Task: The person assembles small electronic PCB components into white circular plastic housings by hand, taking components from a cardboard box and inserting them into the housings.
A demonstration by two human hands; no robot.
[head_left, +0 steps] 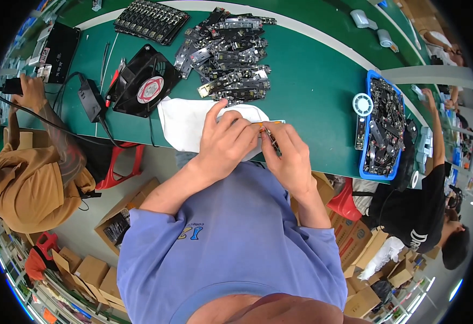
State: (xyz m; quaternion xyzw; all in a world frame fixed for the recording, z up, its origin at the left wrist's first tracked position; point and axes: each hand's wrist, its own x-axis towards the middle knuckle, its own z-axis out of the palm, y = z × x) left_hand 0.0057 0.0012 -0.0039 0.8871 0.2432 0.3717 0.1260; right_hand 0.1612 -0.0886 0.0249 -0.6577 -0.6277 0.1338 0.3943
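Note:
My left hand (pixel 225 137) and my right hand (pixel 289 154) meet over the near edge of the table, fingertips closed together. Between them is a small part with an orange strip and a thin pale edge (pixel 273 122), mostly covered by my fingers; its kind cannot be made out. A white cloth (pixel 180 125) lies under and beside my left hand, partly over the table's front edge. Just beyond the hands a heap of narrow black circuit boards (pixel 234 56) is spread in a rough column.
A black fan (pixel 142 81) stands left of the heap, near a power adapter (pixel 90 100) with cables. Joined circuit boards (pixel 151 21) lie at the back. On the right, a blue tray (pixel 364 156) holds many small boards, with a small white fan (pixel 362 104) at its edge. People sit on both sides.

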